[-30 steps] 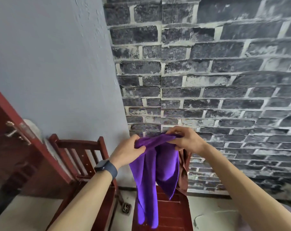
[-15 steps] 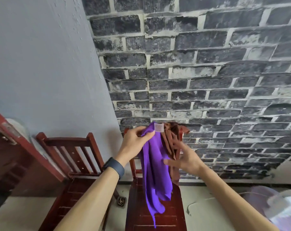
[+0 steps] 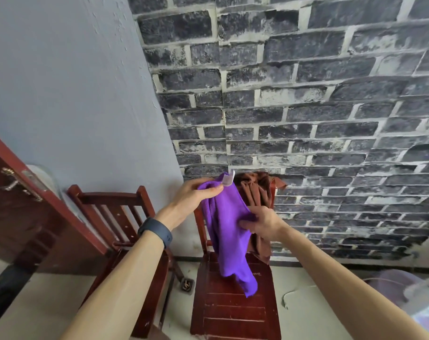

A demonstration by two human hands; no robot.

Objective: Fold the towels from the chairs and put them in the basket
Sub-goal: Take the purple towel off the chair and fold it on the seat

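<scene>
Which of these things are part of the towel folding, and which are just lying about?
Part of the job:
purple towel, gripped by the left hand and right hand
brown towel, draped over the back of the chair

Just there:
second chair
door
floor drain
brick wall

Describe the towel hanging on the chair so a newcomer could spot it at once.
Against the dark brick wall stands the right-hand wooden chair of two. Draped over its backrest is the brown towel, bunched. Unlike the purple towel in front of it, which the left hand and right hand grip, no hand holds it.
</scene>
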